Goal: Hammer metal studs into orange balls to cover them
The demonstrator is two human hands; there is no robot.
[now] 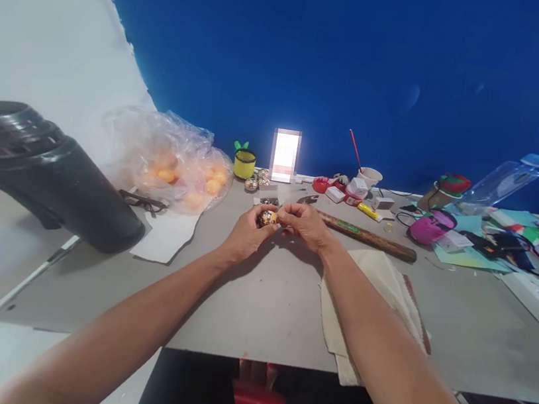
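Ball [268,218]: was clasped in left hand [246,230], close beside right hand [305,224] (couldn't tell if gripping), with hammer [369,237] right of grip.

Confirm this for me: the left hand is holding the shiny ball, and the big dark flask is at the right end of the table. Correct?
Not quite: the big dark flask is at the left end of the table, as the head view shows. The left hand is holding the shiny ball.

The pixelated screen [285,154] glares; outer edges stretch.
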